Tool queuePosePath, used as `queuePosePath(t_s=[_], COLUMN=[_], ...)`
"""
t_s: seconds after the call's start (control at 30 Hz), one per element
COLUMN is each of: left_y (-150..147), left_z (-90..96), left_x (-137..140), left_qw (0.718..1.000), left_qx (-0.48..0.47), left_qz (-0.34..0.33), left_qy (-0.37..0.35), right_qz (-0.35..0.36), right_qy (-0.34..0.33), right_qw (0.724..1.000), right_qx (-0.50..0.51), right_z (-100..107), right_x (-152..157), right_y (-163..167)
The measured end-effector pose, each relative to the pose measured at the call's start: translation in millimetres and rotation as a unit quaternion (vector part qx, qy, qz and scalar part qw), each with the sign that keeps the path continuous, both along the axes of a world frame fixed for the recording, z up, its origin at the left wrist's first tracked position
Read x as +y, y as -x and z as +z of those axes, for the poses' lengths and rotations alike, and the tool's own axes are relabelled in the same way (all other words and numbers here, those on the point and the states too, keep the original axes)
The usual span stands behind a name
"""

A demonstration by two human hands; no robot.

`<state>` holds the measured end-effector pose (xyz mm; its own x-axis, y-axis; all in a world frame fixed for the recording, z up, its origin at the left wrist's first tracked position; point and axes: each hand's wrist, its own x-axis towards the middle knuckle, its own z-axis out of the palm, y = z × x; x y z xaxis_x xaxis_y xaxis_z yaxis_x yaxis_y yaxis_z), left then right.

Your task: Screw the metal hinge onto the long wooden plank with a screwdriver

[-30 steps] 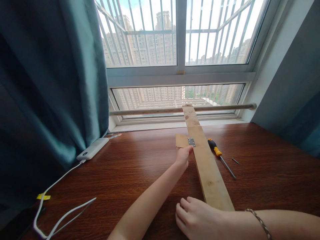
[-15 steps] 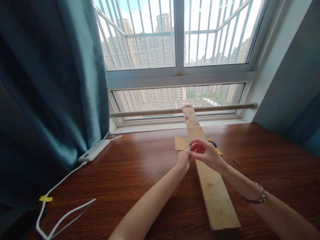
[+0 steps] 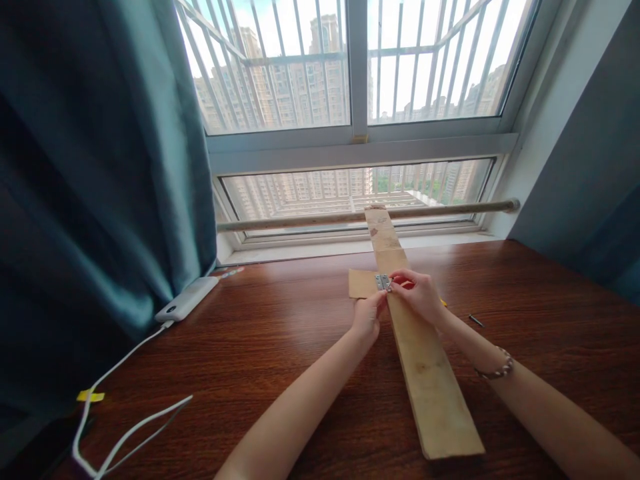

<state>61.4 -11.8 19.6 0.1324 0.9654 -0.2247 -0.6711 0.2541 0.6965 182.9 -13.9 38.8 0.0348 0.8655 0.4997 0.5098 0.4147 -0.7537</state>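
The left fingers [image 3: 381, 298] bunch at the hinge's [image 3: 383, 282] near edge and the right fingers [image 3: 400, 275] curl at its right side; I cannot tell what either grips. Steady left-hand pressure should keep it square between the small wooden piece [image 3: 361, 284] just beyond and the long board [image 3: 434, 390] beneath the right fingers.

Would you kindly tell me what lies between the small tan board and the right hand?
In the head view, the metal hinge lies between the small tan board and the right hand, with the left hand at its lower edge.
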Motion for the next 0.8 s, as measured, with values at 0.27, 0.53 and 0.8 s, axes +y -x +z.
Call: queuePosePath(t_s=[0.27, 0.53, 0.8], left_y=[-0.2, 0.7, 0.5], left_z=[-2.2, -4.0, -6.9], left_x=[2.1, 1.3, 5.5], left_qw=[1.0, 1.0, 1.0], left_qx=[0.0, -0.017, -0.01], left_qz=[0.006, 0.004, 0.014], left_qy=[0.009, 0.005, 0.025], right_qz=[0.002, -0.021, -0.008], right_qy=[-0.054, -0.09, -0.101], right_qw=[0.993, 0.983, 0.979], right_qx=[-0.101, -0.157, -0.178], right_z=[-2.7, -6.2, -9.1], right_x=[0.1, -0.1, -1.2], right_y=[-2.1, -2.2, 0.2])
